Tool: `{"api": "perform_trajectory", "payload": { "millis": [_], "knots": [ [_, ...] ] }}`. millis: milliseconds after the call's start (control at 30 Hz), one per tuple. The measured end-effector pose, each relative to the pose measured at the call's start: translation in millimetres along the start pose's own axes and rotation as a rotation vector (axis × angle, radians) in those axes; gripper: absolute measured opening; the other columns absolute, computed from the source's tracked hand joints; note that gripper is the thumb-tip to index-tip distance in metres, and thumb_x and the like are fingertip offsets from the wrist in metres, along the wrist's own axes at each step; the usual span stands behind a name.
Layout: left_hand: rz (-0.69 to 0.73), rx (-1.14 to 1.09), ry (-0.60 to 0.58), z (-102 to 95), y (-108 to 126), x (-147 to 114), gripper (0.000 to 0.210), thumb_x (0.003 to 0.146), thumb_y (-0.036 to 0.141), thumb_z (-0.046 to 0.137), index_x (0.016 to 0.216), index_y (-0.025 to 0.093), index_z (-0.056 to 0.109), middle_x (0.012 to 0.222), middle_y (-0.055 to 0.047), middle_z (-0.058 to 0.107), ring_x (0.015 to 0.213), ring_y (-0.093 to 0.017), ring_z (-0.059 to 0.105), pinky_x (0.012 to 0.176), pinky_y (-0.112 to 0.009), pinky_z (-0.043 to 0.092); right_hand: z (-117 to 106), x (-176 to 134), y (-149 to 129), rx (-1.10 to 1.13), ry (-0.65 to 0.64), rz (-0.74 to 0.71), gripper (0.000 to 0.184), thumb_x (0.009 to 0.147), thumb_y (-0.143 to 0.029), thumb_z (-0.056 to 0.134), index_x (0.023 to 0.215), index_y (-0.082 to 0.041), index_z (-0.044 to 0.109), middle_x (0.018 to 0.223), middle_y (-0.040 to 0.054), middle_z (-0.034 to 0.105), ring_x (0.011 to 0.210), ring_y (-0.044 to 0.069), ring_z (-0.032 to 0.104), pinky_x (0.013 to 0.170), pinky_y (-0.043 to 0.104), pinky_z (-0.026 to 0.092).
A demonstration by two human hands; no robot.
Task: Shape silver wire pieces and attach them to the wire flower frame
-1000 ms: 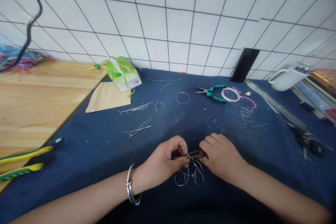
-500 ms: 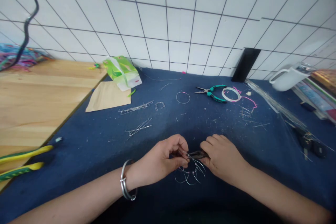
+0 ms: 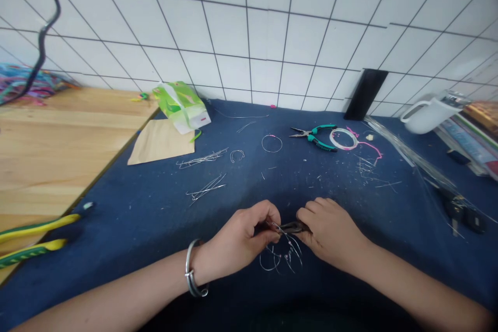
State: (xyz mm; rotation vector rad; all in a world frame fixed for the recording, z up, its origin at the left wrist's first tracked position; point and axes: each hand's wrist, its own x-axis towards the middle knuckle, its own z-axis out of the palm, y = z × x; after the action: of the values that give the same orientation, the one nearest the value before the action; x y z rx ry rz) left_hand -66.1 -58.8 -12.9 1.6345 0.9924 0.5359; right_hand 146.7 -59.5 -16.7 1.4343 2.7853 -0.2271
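My left hand (image 3: 249, 233), with a silver bangle at its wrist, pinches a piece of bent wirework (image 3: 268, 268), thin silver loops and curved ends carrying small pink beads. In my right hand (image 3: 329, 231) is a pair of dark pliers (image 3: 291, 227), its handles hidden by the fingers. The pliers' jaws meet the wire right at my left fingertips; whether they are clamped on it I cannot tell. Farther back on the blue cloth lie a wire ring (image 3: 272, 143) with a pink mark, a small wire coil (image 3: 237, 156), and two bundles of cut wires (image 3: 206, 189).
Teal-handled pliers (image 3: 314, 137) rest beside a white spool ring (image 3: 343, 139) with pink cord. Yellow-green handles (image 3: 35, 238) jut in at left by a wooden board (image 3: 78, 140). A green packet (image 3: 182, 106), a mug (image 3: 424, 114), keys (image 3: 462, 212) and wire scraps surround the work area.
Both hands stay nearly in place. The hanging wire loops have swung and turned slightly, and my left wrist has shifted a little to the right.
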Motion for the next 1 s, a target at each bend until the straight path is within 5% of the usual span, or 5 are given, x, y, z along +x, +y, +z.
{"api": "perform_trajectory", "payload": {
  "millis": [1000],
  "knots": [
    [-0.012, -0.007, 0.013, 5.2, 0.9, -5.6, 0.007, 0.079, 0.015, 0.049, 0.084, 0.018, 0.045, 0.071, 0.001, 0.059, 0.063, -0.011, 0.054, 0.055, -0.022, 0.04, 8.2, -2.3, -2.0, -0.132, 0.093, -0.021, 0.009, 0.077, -0.024, 0.056, 0.071, -0.019, 0.055, 0.067, 0.002, 0.058, 0.067, 0.018, 0.05, 0.063, 0.03, 0.032]
  ]
}}
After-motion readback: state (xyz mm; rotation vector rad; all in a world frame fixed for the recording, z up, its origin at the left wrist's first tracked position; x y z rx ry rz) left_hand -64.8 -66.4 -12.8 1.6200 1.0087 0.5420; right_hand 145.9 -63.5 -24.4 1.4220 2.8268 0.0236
